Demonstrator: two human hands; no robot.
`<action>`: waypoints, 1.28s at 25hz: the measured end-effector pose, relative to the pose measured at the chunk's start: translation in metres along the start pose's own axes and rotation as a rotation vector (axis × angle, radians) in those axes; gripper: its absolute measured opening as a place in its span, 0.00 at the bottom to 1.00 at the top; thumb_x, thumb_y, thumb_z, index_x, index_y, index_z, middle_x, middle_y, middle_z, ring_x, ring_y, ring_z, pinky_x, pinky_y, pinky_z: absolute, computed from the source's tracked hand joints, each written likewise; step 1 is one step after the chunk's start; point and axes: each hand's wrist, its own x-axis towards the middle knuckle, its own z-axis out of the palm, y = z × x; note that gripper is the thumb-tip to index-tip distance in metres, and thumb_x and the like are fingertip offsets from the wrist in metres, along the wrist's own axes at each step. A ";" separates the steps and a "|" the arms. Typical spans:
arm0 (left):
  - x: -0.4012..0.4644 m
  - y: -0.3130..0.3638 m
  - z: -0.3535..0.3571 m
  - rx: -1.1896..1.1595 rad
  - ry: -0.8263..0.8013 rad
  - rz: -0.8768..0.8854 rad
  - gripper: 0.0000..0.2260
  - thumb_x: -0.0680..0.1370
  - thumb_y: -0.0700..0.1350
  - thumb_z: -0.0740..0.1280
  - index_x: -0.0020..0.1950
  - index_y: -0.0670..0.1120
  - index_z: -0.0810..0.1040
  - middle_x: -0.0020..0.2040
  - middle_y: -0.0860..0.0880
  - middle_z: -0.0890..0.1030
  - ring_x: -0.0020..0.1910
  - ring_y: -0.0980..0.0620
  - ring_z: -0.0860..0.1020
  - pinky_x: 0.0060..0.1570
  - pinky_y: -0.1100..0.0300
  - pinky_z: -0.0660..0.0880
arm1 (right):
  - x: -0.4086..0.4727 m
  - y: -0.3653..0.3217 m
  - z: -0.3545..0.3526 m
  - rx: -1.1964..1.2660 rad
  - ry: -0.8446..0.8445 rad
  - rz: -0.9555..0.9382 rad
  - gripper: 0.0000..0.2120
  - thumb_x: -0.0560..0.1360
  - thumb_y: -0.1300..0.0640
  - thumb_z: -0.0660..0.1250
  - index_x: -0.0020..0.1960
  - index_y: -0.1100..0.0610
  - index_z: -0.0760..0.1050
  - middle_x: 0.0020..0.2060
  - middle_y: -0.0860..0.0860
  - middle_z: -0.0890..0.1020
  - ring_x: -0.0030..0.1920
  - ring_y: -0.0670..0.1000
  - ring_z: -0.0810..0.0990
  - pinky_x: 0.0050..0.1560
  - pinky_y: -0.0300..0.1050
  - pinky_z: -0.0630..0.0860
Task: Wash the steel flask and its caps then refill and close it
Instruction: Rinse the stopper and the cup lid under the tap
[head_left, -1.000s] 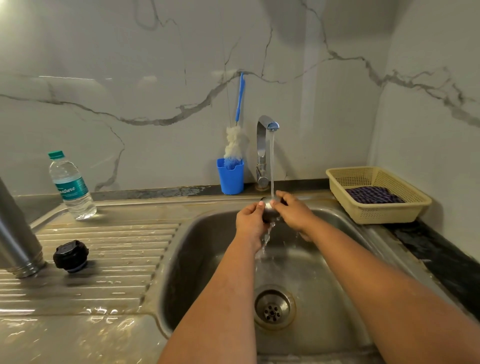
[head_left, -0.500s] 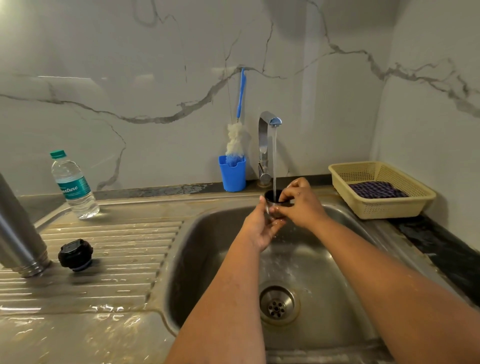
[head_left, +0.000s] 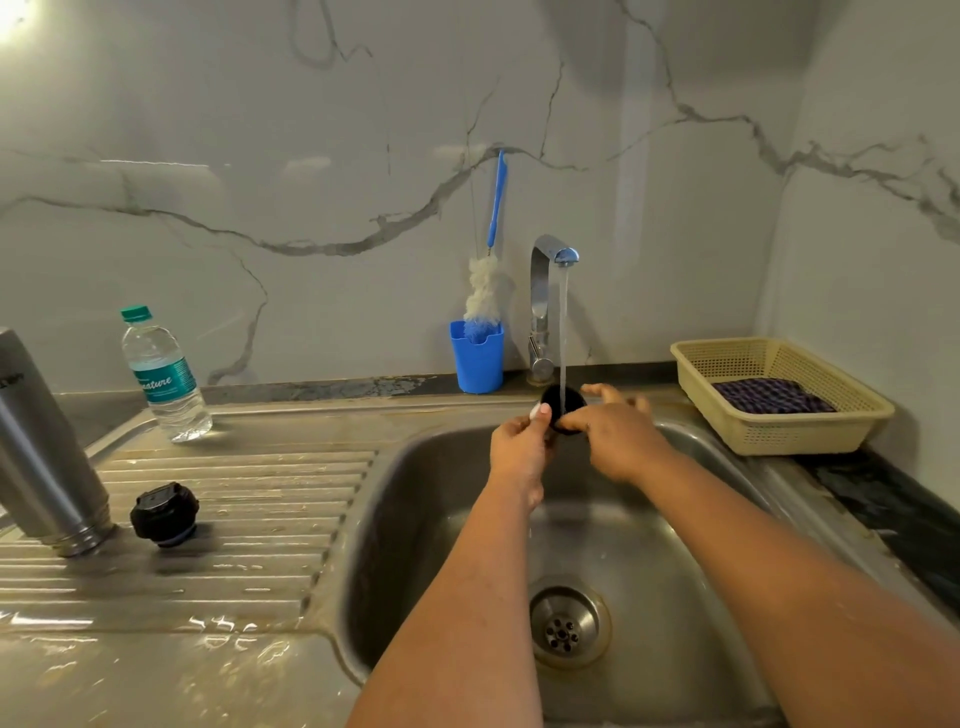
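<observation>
Here I am seeing the left hand (head_left: 519, 447) and right hand (head_left: 618, 441) both gripping the cap (head_left: 563, 408), seemingly mouth-up, under the tap (head_left: 550, 291) stream; the flask (head_left: 47, 457) is standing apart.

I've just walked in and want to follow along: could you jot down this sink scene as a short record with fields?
Held item: cup-shaped cap, opening upward under the tap's stream
Left hand: pinches the cap's side
Right hand: fingers at the cap's rim
Tap: running
Steel flask: upside down on the draining board
Black stopper: beside the flask
Sink: wet
</observation>
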 end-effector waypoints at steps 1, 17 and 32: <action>0.000 -0.002 0.002 0.061 0.005 0.018 0.09 0.81 0.44 0.67 0.57 0.40 0.79 0.52 0.41 0.83 0.55 0.46 0.81 0.57 0.53 0.77 | -0.002 -0.003 -0.002 -0.145 0.037 -0.016 0.22 0.77 0.61 0.62 0.65 0.41 0.74 0.70 0.47 0.70 0.76 0.57 0.52 0.71 0.60 0.51; 0.021 0.002 -0.016 0.159 0.335 -0.224 0.25 0.81 0.63 0.58 0.65 0.44 0.75 0.56 0.45 0.80 0.55 0.47 0.78 0.52 0.52 0.72 | -0.003 -0.011 -0.001 0.038 0.089 -0.154 0.09 0.79 0.54 0.61 0.58 0.51 0.75 0.50 0.50 0.80 0.55 0.52 0.76 0.54 0.48 0.73; 0.004 0.003 -0.007 0.112 0.047 -0.325 0.24 0.74 0.56 0.74 0.59 0.39 0.78 0.51 0.40 0.84 0.47 0.46 0.83 0.49 0.49 0.81 | -0.005 -0.008 0.007 0.199 0.016 -0.107 0.12 0.80 0.56 0.59 0.60 0.51 0.77 0.48 0.50 0.80 0.47 0.50 0.79 0.49 0.47 0.77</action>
